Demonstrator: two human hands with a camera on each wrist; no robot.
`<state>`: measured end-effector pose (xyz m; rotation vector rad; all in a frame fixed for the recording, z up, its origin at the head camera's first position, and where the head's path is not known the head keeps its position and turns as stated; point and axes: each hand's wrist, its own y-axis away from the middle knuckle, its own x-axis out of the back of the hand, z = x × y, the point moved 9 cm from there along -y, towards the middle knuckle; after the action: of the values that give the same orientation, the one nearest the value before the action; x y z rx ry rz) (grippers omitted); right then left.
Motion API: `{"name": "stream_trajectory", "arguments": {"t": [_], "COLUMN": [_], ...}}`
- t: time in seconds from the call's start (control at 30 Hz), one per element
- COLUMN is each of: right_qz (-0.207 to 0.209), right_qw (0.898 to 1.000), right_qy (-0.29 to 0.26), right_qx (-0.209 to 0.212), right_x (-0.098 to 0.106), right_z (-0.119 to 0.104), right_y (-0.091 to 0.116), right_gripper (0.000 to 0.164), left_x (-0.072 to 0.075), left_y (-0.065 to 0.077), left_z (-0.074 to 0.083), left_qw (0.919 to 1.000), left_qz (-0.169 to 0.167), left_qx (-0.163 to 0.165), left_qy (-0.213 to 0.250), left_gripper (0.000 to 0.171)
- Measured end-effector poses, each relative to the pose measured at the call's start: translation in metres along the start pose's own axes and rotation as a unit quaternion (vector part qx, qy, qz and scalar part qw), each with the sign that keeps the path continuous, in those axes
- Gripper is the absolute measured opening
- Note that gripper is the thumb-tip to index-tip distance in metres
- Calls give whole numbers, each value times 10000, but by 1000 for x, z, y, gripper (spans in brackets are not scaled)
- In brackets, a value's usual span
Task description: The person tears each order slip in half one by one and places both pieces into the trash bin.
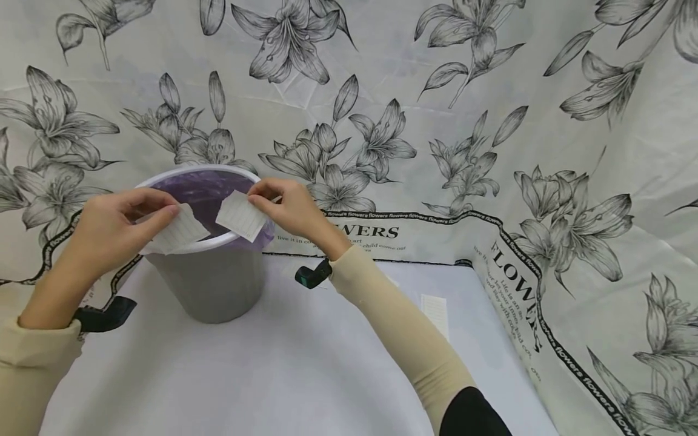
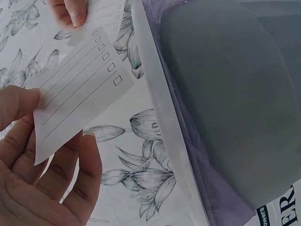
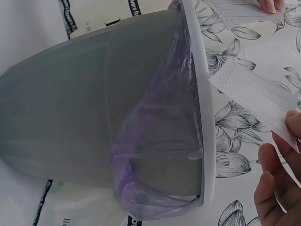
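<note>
Above the near left rim of a grey trash can (image 1: 209, 284), my left hand (image 1: 111, 227) pinches a torn piece of lined paper (image 1: 182, 231) between thumb and fingers. My right hand (image 1: 291, 207) pinches a second piece of lined paper (image 1: 241, 215) over the can's right side. A row of small checkboxes runs along one edge of the left hand's paper (image 2: 80, 94) in the left wrist view. The can has a white rim (image 3: 203, 103) and a purple plastic bag (image 3: 155, 117) as a liner, folded over the outside.
The can stands on a white table (image 1: 305, 369). Behind my right forearm lies a strip of lined paper (image 1: 435, 312), partly covered by the sleeve. A flower-printed cloth (image 1: 382, 139) hangs behind and along the right side.
</note>
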<state>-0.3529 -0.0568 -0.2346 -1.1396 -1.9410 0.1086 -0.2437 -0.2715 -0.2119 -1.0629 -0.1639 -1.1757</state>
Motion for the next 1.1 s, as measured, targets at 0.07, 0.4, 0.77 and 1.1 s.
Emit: {"name": "stream_trajectory", "arguments": {"t": [0.07, 0.4, 0.77, 1.1], "right_qz": [61, 209, 432, 320], "right_qw": [10000, 9996, 9986, 9992], "right_qy": [30, -177, -286, -76], "right_qx": [-4, 56, 45, -233], "right_x": [0, -3, 2, -3], "right_z": [-1, -1, 2, 7], "right_y": [-3, -14, -26, -36], "right_gripper": [16, 16, 15, 16], "left_x": [0, 2, 5, 12], "left_y": [-1, -8, -17, -27], "left_z": [-1, -5, -5, -6], "left_qw": [10000, 9998, 9998, 9994], "left_qz": [5, 192, 120, 258], "left_qx": [0, -49, -57, 3], "left_qy": [18, 2, -112, -214], "left_gripper": [9, 10, 12, 16]}}
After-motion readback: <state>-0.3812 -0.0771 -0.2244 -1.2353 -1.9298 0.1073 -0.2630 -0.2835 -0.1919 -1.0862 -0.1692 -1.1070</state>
